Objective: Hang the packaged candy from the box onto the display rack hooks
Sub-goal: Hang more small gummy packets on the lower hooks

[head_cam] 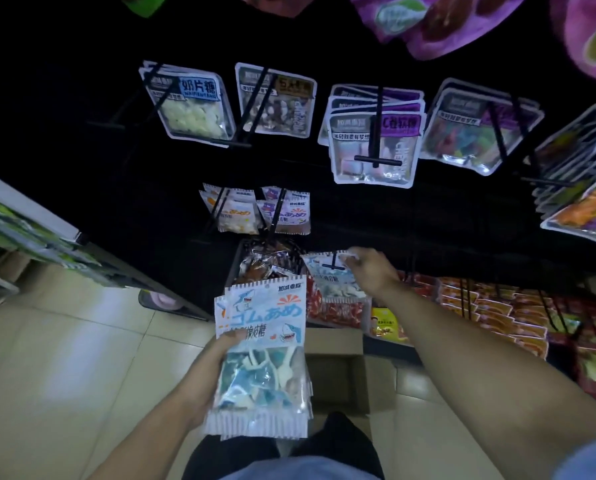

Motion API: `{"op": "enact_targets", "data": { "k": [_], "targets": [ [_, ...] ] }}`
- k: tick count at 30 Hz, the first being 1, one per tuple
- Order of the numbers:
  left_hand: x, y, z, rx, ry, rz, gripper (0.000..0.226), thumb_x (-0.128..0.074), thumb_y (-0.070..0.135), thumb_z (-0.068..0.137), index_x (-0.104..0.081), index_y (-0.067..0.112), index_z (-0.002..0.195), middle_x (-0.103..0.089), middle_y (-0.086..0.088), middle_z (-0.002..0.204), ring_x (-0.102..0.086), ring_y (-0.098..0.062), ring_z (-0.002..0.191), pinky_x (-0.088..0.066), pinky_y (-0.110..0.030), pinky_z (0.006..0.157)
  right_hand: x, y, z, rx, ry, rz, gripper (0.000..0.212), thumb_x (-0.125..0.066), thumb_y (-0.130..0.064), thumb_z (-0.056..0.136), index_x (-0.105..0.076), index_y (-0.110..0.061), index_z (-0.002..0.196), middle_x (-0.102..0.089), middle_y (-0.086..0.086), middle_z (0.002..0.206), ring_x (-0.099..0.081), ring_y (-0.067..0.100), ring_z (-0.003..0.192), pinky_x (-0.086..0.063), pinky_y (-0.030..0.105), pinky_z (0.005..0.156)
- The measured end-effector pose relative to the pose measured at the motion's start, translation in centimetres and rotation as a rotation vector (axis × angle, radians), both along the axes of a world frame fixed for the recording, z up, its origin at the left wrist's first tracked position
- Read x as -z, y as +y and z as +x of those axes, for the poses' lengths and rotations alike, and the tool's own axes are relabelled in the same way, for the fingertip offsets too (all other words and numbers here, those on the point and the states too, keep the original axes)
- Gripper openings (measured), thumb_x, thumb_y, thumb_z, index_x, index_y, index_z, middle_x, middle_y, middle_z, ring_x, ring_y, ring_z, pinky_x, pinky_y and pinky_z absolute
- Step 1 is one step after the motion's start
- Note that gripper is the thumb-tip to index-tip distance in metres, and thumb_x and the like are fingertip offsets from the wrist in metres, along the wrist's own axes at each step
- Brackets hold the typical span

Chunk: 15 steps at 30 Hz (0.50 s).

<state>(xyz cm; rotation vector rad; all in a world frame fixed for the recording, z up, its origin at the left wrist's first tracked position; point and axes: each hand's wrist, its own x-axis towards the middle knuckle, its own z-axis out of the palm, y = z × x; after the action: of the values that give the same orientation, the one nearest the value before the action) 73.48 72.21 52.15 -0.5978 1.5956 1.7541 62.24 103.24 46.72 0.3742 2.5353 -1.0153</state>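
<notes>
The left hand (216, 372) grips a stack of shark-print candy packets (263, 358), fingers curled round the stack's left edge and thumb on the front. The stack stands upright in the near centre, long axis running near to far, serrated header edge pointing far toward the display rack (324, 209). The right hand (371, 271) pinches the top right corner of a single candy packet (333, 277) at a low black hook (334, 265); this packet sits farther and to the right, header far, slightly tilted. An open cardboard box (341, 379) lies on the tiled floor (64, 358) below the stack, near the person's dark trousers.
</notes>
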Motion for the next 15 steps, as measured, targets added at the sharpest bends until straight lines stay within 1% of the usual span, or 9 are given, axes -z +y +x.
{"op": "enact_targets", "data": {
  "k": [1,2,3,4,6,8,10,13,15],
  "targets": [
    [-0.8,0.6,0.5,-0.006,0.008,0.004,0.03,-0.061,0.033,0.095,-0.062,0.007,0.109,-0.078,0.001,0.068,-0.075,-0.01,0.06,-0.053,-0.02,0.043,0.2,0.0,-0.2,0.003,-0.008,0.018,0.044,-0.047,-0.045,0.105,-0.065,-0.012,0.129,-0.072,0.016,0.108,-0.067,0.035,0.103,-0.042,0.03,0.073],
    [-2.1,1.2,0.7,-0.02,-0.01,0.008,0.026,-0.049,0.027,0.103,-0.061,0.006,0.114,-0.077,0.004,0.066,-0.071,-0.005,0.051,-0.049,-0.018,0.036,0.4,-0.1,-0.3,0.001,-0.017,0.042,0.044,-0.046,-0.046,0.105,-0.064,-0.014,0.128,-0.073,0.013,0.102,-0.069,0.033,0.098,-0.042,0.03,0.069],
    [-3.7,1.5,1.1,-0.05,-0.02,0.012,0.029,-0.045,0.024,0.105,-0.059,0.004,0.12,-0.077,0.002,0.07,-0.069,-0.004,0.048,-0.047,-0.019,0.033,0.6,-0.2,-0.3,0.001,-0.022,0.06,0.044,-0.045,-0.048,0.104,-0.065,-0.015,0.126,-0.072,0.01,0.096,-0.069,0.031,0.095,-0.043,0.031,0.068],
    [-2.9,1.2,0.7,-0.072,-0.007,0.018,0.033,-0.046,0.024,0.105,-0.057,0.003,0.128,-0.076,-0.002,0.081,-0.07,-0.004,0.049,-0.048,-0.019,0.034,0.9,-0.3,-0.3,0.001,-0.023,0.076,0.045,-0.045,-0.05,0.103,-0.065,-0.016,0.125,-0.071,0.009,0.097,-0.069,0.032,0.098,-0.045,0.033,0.072],
    [-2.2,1.2,0.2,-0.111,-0.02,0.001,0.045,-0.053,0.026,0.1,-0.052,0.004,0.138,-0.073,-0.007,0.098,-0.073,-0.006,0.055,-0.05,-0.019,0.037,1.1,-0.6,-0.1,0.015,-0.017,0.088,0.045,-0.045,-0.049,0.103,-0.065,-0.017,0.127,-0.072,0.013,0.113,-0.067,0.033,0.108,-0.049,0.035,0.082],
    [-1.6,1.0,0.0,-0.114,-0.006,0.012,0.065,-0.065,0.036,0.086,-0.05,0.005,0.141,-0.077,-0.007,0.097,-0.076,-0.01,0.063,-0.054,-0.021,0.042,1.0,-0.9,0.3,0.037,0.025,0.092,0.044,-0.045,-0.044,0.105,-0.061,-0.017,0.137,-0.071,0.014,0.123,-0.066,0.034,0.113,-0.049,0.035,0.086],
    [-2.1,1.0,-0.2,-0.092,-0.024,0.014,0.078,-0.073,0.042,0.076,-0.05,0.007,0.141,-0.079,-0.006,0.095,-0.077,-0.014,0.066,-0.056,-0.024,0.044,1.0,-1.0,0.6,0.059,0.068,0.103,0.045,-0.045,-0.041,0.106,-0.059,-0.017,0.141,-0.072,0.014,0.122,-0.068,0.032,0.108,-0.046,0.032,0.078],
    [-1.9,0.9,-0.5,-0.098,-0.059,0.019,0.066,-0.064,0.038,0.084,-0.05,0.007,0.141,-0.075,-0.012,0.104,-0.078,-0.018,0.065,-0.056,-0.025,0.044,1.0,-1.2,1.0,0.083,0.109,0.116,0.043,-0.045,-0.043,0.105,-0.062,-0.018,0.136,-0.075,0.011,0.094,-0.069,0.029,0.084,-0.04,0.029,0.068],
    [-1.6,0.9,-0.5,-0.084,-0.076,0.023,0.055,-0.058,0.034,0.093,-0.05,0.006,0.14,-0.073,-0.013,0.107,-0.077,-0.017,0.063,-0.055,-0.025,0.042,1.0,-1.2,1.0,0.111,0.106,0.13,0.039,-0.047,-0.042,0.105,-0.062,-0.02,0.134,-0.067,0.003,0.072,-0.062,0.021,0.065,-0.038,0.029,0.063]
  ]
}}
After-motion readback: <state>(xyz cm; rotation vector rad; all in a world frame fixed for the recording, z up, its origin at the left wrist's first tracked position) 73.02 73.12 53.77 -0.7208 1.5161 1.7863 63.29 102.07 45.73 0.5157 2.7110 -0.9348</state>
